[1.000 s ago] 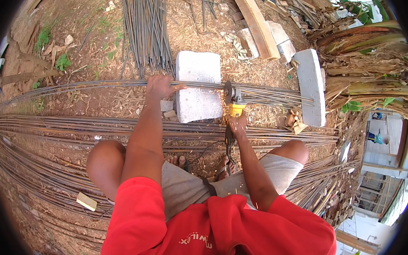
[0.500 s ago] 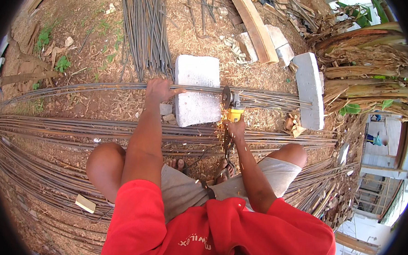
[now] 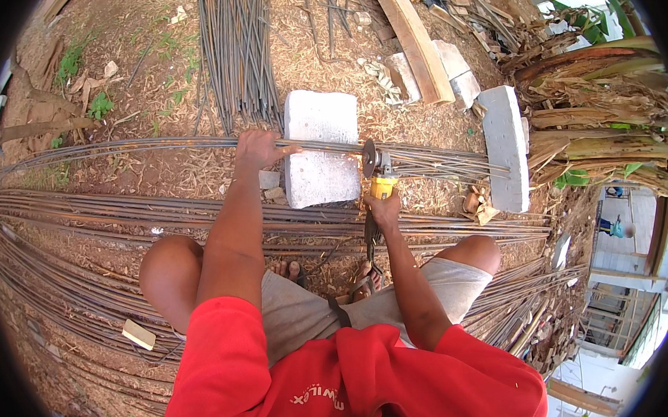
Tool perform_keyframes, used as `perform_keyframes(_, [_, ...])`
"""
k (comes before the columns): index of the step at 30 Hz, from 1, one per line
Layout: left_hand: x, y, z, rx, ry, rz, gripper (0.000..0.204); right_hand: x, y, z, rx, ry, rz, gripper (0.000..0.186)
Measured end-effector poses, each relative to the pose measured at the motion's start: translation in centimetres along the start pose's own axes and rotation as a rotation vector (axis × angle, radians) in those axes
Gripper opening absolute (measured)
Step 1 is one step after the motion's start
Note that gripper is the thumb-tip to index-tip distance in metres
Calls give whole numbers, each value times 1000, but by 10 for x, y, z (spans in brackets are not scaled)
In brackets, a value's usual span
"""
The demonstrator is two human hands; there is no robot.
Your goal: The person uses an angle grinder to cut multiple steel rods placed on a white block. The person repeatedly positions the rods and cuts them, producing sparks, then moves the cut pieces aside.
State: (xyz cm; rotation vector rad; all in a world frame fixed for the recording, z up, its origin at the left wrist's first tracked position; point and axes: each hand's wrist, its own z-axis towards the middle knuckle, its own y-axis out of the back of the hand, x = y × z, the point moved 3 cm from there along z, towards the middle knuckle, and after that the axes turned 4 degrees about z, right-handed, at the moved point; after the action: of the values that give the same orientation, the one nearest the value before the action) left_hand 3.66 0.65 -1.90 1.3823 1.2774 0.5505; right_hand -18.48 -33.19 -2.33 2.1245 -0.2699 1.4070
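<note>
Left hand [image 3: 257,147] tight on rods [image 3: 194,142] over block [image 3: 323,175]; right hand [image 3: 384,210], apart, tight around yellow grinder [image 3: 383,187], disc [image 3: 369,158] at rods.

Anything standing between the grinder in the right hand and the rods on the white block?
Nothing visible does. The right hand holds the grinder with its disc right at the rods, just beyond the white block's right edge. The left hand grips them left of the disc, apart from it.

Left grip [image 3: 257,147], right grip [image 3: 384,207]: two. Yellow grinder [image 3: 383,186]: one. White block [image 3: 323,181], toward 12 o'clock: one. Grey slab [image 3: 506,146], between 2 and 3: one. Small pale block [image 3: 138,335], 8 o'clock: one. Rods [image 3: 437,158]: too many to count.
</note>
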Motion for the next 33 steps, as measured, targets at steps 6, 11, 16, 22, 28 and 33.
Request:
perform_keyframes(6, [-2, 4, 2, 95, 8, 44, 109, -11, 3, 4, 8, -18, 11, 47])
perform_keyframes(11, [-3, 9, 1, 136, 20, 55, 111, -29, 7, 8, 16, 71, -70, 52])
perform_keyframes(16, [1, 1, 1, 68, 8, 18, 111, -44, 13, 12, 17, 111, -104, 56])
perform_keyframes(22, [1, -3, 1, -55, -57, 37, 114, -27, 10, 8, -15, 27, -148, 52])
perform_keyframes(28, [1, 0, -1, -71, -48, 2, 105, -23, 7, 11, -18, 46, -123, 52])
perform_keyframes(33, [0, 2, -4, -107, -47, -20, 105, -26, 2, 14, -51, -5, -49, 50])
